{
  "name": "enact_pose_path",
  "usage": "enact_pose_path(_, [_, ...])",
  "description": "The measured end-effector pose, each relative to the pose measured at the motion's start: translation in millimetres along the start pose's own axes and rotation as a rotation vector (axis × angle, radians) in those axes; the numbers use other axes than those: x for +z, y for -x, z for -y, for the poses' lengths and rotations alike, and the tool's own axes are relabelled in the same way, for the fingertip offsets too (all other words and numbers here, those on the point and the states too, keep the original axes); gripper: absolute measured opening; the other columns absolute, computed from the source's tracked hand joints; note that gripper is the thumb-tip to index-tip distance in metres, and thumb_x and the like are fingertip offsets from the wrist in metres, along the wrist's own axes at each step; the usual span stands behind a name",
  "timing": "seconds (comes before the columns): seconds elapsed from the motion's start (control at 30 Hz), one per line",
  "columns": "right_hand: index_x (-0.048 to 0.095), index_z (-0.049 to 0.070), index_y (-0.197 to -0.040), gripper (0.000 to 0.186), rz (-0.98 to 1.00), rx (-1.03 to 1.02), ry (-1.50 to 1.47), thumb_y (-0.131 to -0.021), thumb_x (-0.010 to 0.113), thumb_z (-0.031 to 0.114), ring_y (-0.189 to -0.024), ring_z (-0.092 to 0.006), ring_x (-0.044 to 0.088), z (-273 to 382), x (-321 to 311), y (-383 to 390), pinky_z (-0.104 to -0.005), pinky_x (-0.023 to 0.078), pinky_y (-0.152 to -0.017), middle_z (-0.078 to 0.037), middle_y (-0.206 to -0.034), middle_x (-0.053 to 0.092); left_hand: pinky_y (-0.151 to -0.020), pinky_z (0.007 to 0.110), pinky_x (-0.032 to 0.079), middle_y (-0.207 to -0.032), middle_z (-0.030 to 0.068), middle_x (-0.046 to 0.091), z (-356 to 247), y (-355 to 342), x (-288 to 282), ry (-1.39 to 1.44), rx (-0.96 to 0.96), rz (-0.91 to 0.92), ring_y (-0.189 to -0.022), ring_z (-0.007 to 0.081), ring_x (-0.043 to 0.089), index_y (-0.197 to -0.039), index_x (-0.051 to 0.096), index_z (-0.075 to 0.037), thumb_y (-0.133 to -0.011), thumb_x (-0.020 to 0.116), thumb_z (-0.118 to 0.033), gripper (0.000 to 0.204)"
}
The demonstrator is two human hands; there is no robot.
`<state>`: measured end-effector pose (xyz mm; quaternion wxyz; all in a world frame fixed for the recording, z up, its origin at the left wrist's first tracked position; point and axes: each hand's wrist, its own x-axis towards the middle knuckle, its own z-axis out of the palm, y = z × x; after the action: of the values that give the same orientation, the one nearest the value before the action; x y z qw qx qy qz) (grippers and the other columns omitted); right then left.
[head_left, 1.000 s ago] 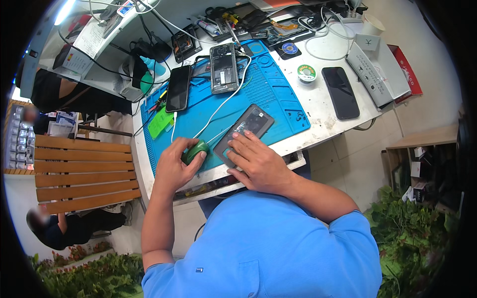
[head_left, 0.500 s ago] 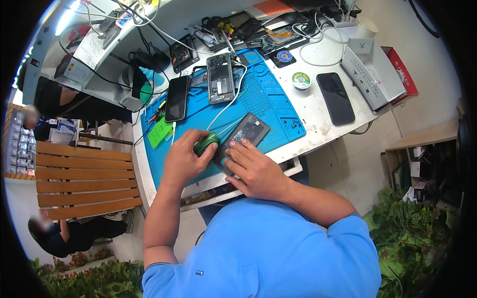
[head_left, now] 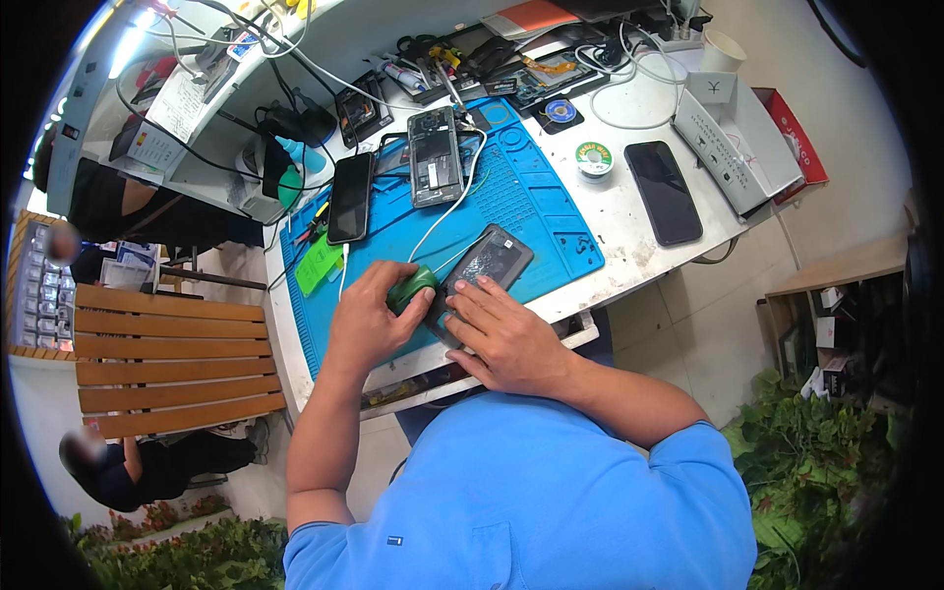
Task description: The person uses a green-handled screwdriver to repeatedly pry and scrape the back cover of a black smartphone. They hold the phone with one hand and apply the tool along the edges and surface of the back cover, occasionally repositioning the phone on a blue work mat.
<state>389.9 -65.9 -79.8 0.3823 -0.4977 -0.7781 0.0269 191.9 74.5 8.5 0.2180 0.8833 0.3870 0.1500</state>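
My left hand (head_left: 372,313) is closed around a small, rounded, glossy green object (head_left: 414,289), pinched between thumb and fingers; its exact kind cannot be made out. Beside it, a dark, flat phone panel (head_left: 499,258) lies aslant over the near part of the blue work mat (head_left: 551,221). My right hand (head_left: 511,339) rests on the panel's near end, fingers on top and thumb by its near edge, so that end is partly hidden. A thin pale strand (head_left: 457,259) runs beside the green object toward the panel's far left corner.
An opened phone (head_left: 436,162) and a black phone (head_left: 350,202) with a white cable lie farther back. Right of the mat are a solder spool (head_left: 594,160), another phone (head_left: 664,194) and a white box (head_left: 736,147). A wooden bench (head_left: 177,364) stands left.
My left hand and the green object have shifted very slightly right, closer to the panel. My right hand stays in place on the panel.
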Motion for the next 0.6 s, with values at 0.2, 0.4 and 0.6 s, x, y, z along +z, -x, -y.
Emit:
enact_pose_path(0.2, [0.076, -0.004, -0.134, 0.050, 0.001, -0.003, -0.004, -0.100, 0.087, 0.031, -0.151, -0.0445, 0.065, 0.2, -0.8, -0.4, -0.0597, 0.047, -0.133, -0.025, -0.145, 0.075, -0.079, 0.047, 0.064, -0.110, 0.0184, 0.081, 6.2, -5.7, 6.8, -0.011, 0.057, -0.037, -0.091, 0.0393, 0.080, -0.124, 0.081, -0.003, -0.102, 0.090, -0.027, 0.035])
enact_pose_path(0.4, [0.076, -0.004, -0.135, 0.050, 0.005, 0.002, 0.001, -0.101, 0.086, 0.032, -0.152, -0.0445, 0.065, 0.3, -1.5, -0.5, -0.0597, 0.046, -0.134, -0.025, -0.145, 0.075, -0.077, 0.047, 0.063, -0.110, 0.0185, 0.081, 3.2, -4.9, 9.9, -0.015, 0.065, -0.062, -0.091, 0.0401, 0.081, -0.124, 0.080, -0.002, -0.102, 0.090, -0.027, 0.035])
enact_pose_path(0.6, [0.076, -0.004, -0.135, 0.050, 0.013, -0.001, 0.003, -0.102, 0.086, 0.032, -0.152, -0.0444, 0.065, -0.2, 0.1, -0.3, -0.0597, 0.046, -0.134, -0.025, -0.145, 0.075, -0.076, 0.047, 0.063, -0.111, 0.0191, 0.081, 3.0, -2.5, 6.7, -0.003, 0.052, -0.039, -0.090, 0.0401, 0.080, -0.123, 0.080, -0.002, -0.101, 0.090, -0.027, 0.035])
